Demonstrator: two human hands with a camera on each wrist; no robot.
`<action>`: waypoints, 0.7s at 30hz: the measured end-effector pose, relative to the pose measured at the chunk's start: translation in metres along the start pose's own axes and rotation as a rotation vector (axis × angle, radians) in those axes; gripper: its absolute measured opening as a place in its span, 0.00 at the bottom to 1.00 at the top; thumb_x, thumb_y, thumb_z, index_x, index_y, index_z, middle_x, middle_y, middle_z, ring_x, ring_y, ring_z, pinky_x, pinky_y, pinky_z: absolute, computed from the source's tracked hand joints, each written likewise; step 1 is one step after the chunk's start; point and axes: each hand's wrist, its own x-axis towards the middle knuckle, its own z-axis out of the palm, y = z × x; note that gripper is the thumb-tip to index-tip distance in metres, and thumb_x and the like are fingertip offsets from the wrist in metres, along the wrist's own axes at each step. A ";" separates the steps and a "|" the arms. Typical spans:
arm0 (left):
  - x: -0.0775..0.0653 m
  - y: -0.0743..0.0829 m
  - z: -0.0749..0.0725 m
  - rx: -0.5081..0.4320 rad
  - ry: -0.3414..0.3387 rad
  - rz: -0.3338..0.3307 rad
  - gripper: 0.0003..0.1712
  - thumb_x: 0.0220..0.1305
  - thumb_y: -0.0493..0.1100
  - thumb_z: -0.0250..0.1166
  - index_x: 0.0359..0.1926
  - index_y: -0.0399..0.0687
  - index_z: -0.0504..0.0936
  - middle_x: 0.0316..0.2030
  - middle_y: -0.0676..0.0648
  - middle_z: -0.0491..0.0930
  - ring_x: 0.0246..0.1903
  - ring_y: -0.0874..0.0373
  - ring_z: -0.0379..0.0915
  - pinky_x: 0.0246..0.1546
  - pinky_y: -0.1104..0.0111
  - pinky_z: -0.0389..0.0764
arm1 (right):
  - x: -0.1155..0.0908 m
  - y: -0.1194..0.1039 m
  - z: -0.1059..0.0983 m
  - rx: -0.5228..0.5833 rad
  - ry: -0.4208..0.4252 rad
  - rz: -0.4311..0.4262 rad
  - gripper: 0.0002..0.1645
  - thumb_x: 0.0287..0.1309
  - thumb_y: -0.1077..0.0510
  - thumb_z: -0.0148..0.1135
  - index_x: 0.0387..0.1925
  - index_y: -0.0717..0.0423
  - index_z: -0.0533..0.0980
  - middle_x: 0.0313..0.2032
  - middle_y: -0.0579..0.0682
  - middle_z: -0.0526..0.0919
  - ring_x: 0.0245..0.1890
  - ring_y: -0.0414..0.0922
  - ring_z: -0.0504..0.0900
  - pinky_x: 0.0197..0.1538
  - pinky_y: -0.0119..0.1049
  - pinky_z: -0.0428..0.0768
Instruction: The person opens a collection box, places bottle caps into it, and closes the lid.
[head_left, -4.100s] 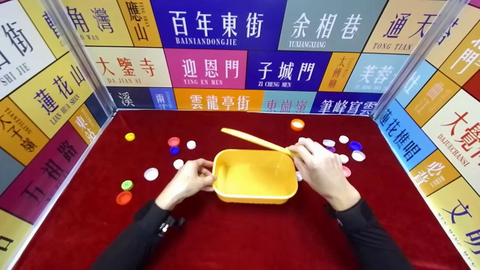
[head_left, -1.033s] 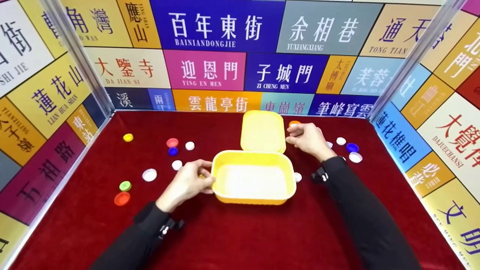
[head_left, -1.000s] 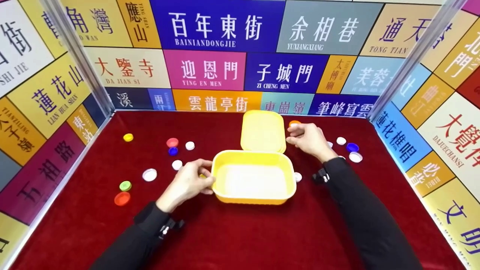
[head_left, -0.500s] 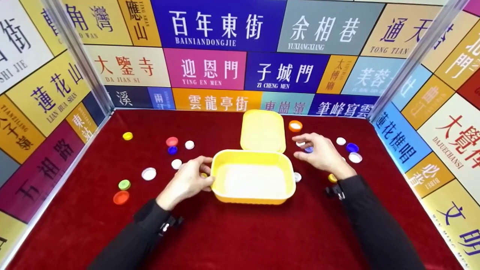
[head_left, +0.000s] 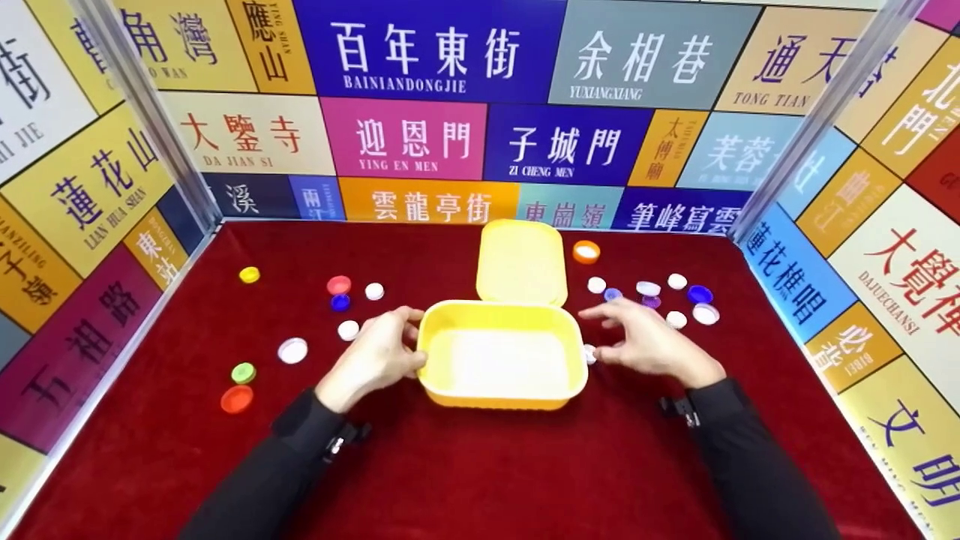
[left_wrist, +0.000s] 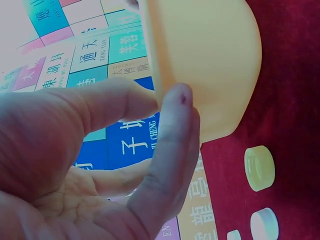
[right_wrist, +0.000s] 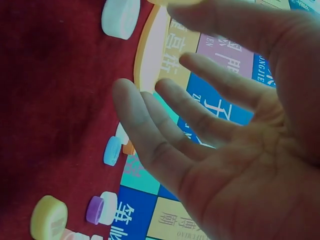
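A yellow plastic box (head_left: 501, 402) with no lid on it stands upright on the red cloth. My left hand (head_left: 375, 352) holds its left end; in the left wrist view, thumb and fingertips meet the box wall (left_wrist: 215, 65) near the rim. Behind the box lies its yellow lid (head_left: 521, 262), flat. My right hand (head_left: 649, 337) hovers at the box's right end, fingers spread and nothing held. A white bottle cap (head_left: 589, 354) sits between that hand and the box. Near the left hand, a yellow cap (left_wrist: 259, 168) lies on the cloth.
Several caps lie on the right, including an orange one (head_left: 586, 252), a blue one (head_left: 700, 294) and a purple one (head_left: 650, 301). Others lie left: red (head_left: 237, 399), green (head_left: 243, 373) and white (head_left: 292, 350). Walls of coloured signs enclose the table's back and sides.
The lid, held in my right hand earlier, now lies behind the box. My right hand has left it and come back toward the box's right end. The left hand stays at the box.
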 end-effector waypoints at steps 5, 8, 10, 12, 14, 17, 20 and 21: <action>0.003 -0.003 0.001 -0.021 0.007 -0.003 0.37 0.68 0.28 0.76 0.77 0.32 0.80 0.47 0.34 0.91 0.27 0.55 0.90 0.31 0.63 0.97 | -0.005 0.002 0.012 0.000 -0.011 -0.037 0.35 0.67 0.58 0.85 0.73 0.58 0.85 0.65 0.63 0.87 0.62 0.64 0.91 0.55 0.51 0.99; 0.003 -0.004 0.002 -0.026 0.010 -0.017 0.37 0.68 0.29 0.77 0.77 0.33 0.80 0.45 0.37 0.90 0.26 0.56 0.89 0.31 0.63 0.97 | -0.004 0.003 0.018 -0.001 0.002 -0.077 0.32 0.65 0.57 0.87 0.68 0.58 0.88 0.59 0.61 0.90 0.56 0.60 0.93 0.53 0.49 0.99; 0.003 -0.005 0.003 -0.035 0.007 -0.022 0.37 0.67 0.28 0.77 0.77 0.33 0.80 0.44 0.38 0.90 0.26 0.56 0.89 0.32 0.62 0.98 | -0.003 0.003 0.022 -0.009 0.011 -0.103 0.28 0.63 0.59 0.87 0.64 0.56 0.90 0.54 0.58 0.91 0.52 0.57 0.94 0.52 0.48 0.98; 0.003 -0.006 0.003 -0.045 0.004 -0.027 0.37 0.67 0.28 0.77 0.77 0.33 0.80 0.44 0.38 0.90 0.26 0.56 0.90 0.34 0.60 0.98 | -0.001 0.004 0.025 -0.023 0.019 -0.119 0.24 0.62 0.62 0.86 0.59 0.54 0.92 0.50 0.56 0.91 0.48 0.54 0.94 0.51 0.45 0.97; 0.003 -0.006 0.003 -0.055 0.003 -0.031 0.38 0.67 0.28 0.77 0.77 0.33 0.80 0.44 0.38 0.90 0.28 0.55 0.90 0.35 0.58 0.99 | 0.000 0.005 0.027 -0.033 0.027 -0.125 0.20 0.61 0.65 0.85 0.54 0.51 0.93 0.47 0.54 0.91 0.45 0.51 0.94 0.48 0.40 0.96; 0.004 -0.007 0.003 -0.074 0.002 -0.029 0.38 0.66 0.28 0.76 0.77 0.33 0.80 0.44 0.38 0.91 0.28 0.55 0.91 0.36 0.56 0.99 | 0.002 0.006 0.030 -0.054 0.054 -0.127 0.15 0.61 0.68 0.82 0.47 0.49 0.93 0.43 0.52 0.91 0.42 0.49 0.92 0.46 0.35 0.93; 0.003 -0.007 0.003 -0.081 0.003 -0.022 0.38 0.66 0.28 0.75 0.77 0.33 0.80 0.44 0.38 0.91 0.28 0.55 0.92 0.36 0.57 0.99 | 0.003 0.008 0.032 -0.076 0.085 -0.144 0.15 0.60 0.71 0.80 0.43 0.50 0.93 0.40 0.52 0.91 0.40 0.49 0.92 0.45 0.35 0.93; 0.003 -0.007 0.003 -0.080 0.003 -0.019 0.38 0.66 0.28 0.75 0.77 0.33 0.80 0.44 0.38 0.91 0.28 0.55 0.92 0.36 0.57 0.99 | 0.004 0.009 0.033 -0.083 0.093 -0.150 0.14 0.59 0.71 0.79 0.42 0.50 0.93 0.39 0.51 0.91 0.40 0.49 0.92 0.45 0.36 0.92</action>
